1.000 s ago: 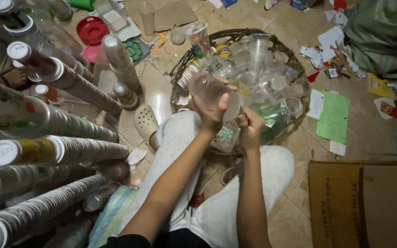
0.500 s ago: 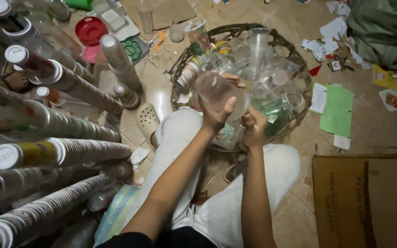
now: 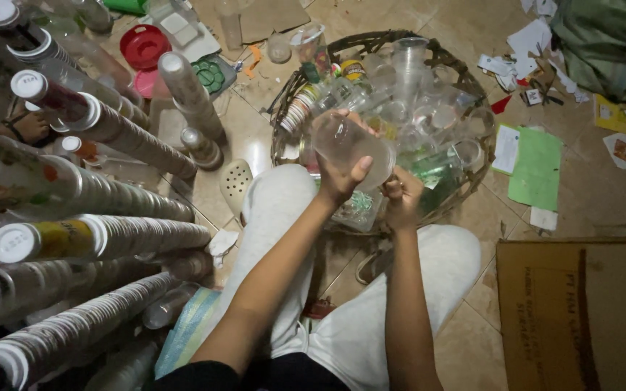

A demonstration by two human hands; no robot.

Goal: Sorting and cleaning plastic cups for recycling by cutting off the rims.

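Note:
My left hand [image 3: 340,170] grips a clear plastic cup [image 3: 349,147], held on its side above my lap. My right hand [image 3: 402,197] is closed just to the right of it, pinching at the cup's rim; what it pinches is too small to tell. Right behind both hands stands a round wicker basket [image 3: 465,76] heaped with several clear plastic cups [image 3: 414,87]. I sit on the tiled floor in light grey trousers, knees on either side of the basket's near edge.
Long stacks of nested cups [image 3: 103,232] lean in from the left. A red lid [image 3: 143,45] and a green lid [image 3: 209,74] lie at the back left. Green paper [image 3: 537,166] and scraps lie right of the basket; a cardboard box [image 3: 581,311] sits at the lower right.
Both hands have stayed over the basket's near edge. The cup has turned slightly in my left hand and my right hand has moved closer to its rim.

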